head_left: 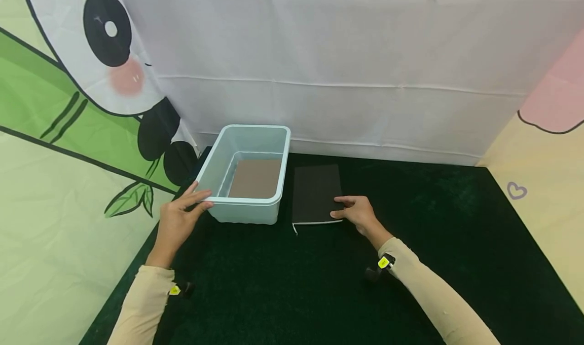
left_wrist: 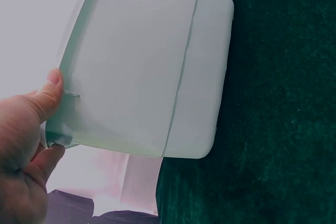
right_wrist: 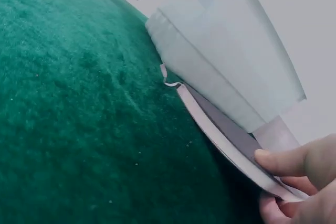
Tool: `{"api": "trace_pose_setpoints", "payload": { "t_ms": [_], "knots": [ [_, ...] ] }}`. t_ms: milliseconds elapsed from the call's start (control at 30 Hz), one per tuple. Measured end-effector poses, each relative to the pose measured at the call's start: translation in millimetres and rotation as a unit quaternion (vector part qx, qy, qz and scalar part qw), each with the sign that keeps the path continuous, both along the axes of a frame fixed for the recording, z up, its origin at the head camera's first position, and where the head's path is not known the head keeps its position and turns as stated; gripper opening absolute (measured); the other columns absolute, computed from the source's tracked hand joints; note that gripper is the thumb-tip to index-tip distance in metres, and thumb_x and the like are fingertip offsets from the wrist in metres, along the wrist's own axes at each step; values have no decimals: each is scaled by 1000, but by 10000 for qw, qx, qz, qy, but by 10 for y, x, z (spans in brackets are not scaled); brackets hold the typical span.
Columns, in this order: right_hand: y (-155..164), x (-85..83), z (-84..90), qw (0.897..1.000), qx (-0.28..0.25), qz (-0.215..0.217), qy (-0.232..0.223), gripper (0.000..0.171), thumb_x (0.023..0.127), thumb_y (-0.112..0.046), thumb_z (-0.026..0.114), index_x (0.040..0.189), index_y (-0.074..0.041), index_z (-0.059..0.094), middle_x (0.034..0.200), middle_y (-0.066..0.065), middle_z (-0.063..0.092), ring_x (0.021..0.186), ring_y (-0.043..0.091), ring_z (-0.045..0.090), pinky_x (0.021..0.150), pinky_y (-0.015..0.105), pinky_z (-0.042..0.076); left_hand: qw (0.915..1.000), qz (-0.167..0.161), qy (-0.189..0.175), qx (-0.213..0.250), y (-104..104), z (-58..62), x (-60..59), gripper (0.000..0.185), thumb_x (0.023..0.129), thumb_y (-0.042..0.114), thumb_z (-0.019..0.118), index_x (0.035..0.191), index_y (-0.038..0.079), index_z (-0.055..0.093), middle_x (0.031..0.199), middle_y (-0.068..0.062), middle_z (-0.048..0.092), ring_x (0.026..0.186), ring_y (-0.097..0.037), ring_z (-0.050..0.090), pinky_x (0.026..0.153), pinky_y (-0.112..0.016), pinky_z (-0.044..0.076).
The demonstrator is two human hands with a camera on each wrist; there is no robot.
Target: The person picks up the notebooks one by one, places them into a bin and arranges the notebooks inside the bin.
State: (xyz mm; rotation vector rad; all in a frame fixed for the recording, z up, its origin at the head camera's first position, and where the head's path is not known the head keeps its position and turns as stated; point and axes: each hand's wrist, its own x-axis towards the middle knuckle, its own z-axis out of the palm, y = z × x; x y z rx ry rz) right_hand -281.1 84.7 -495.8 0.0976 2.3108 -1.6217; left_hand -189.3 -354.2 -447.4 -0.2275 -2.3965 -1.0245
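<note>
Pinching notebook (right_wrist: 231,145) edge, thumb (right_wrist: 278,160) atop

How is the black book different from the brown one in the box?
The black notebook lies on the green cloth beside the pale blue tub; the brown book lies inside it. The right hand pinches the black one's edge; nothing touches the brown one, though the left hand grips the tub's rim. Both lie flat.
</note>
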Motion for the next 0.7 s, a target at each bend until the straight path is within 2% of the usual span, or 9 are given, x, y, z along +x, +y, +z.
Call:
{"api": "trace_pose_setpoints", "payload": {
  "t_ms": [133, 267, 500, 700],
  "knots": [
    [36, -37, 19, 9979, -470, 299, -321, 55, 85, -4, 83, 137, -6, 65, 160, 19, 38, 146, 37, 38, 116, 53, 35, 10000, 0, 4, -18, -2, -5, -3, 30, 87, 11, 81, 117, 8, 78, 130, -18, 68, 135, -36, 55, 96, -3, 33],
    [51, -65, 53, 9916, -957, 531, -695, 56, 88, -3, 79, 141, -5, 60, 165, 18, 30, 144, 37, 41, 117, 53, 33, 10000, 27, -53, -63, -4, -9, -1, 30, 87, 11, 81, 117, 6, 77, 133, -18, 66, 135, -36, 55, 95, -2, 32],
    [96, -39, 112, 9785, -1731, 205, -1098, 62, 91, 1, 75, 148, -5, 53, 170, 16, 15, 154, 36, 23, 121, 55, 22, 9999, 32, -108, -34, -4, 10, 13, 30, 87, 12, 81, 117, 6, 78, 135, -18, 65, 134, -38, 55, 95, -3, 32],
    [161, 11, 158, 9623, -2388, -52, -1301, 63, 94, -1, 71, 152, -7, 47, 171, 12, 11, 143, 28, 37, 123, 49, 21, 9998, 71, -154, -78, -12, 26, 11, 30, 88, 13, 81, 116, 6, 78, 139, -17, 62, 131, -40, 57, 97, -5, 34]
  ]
}}
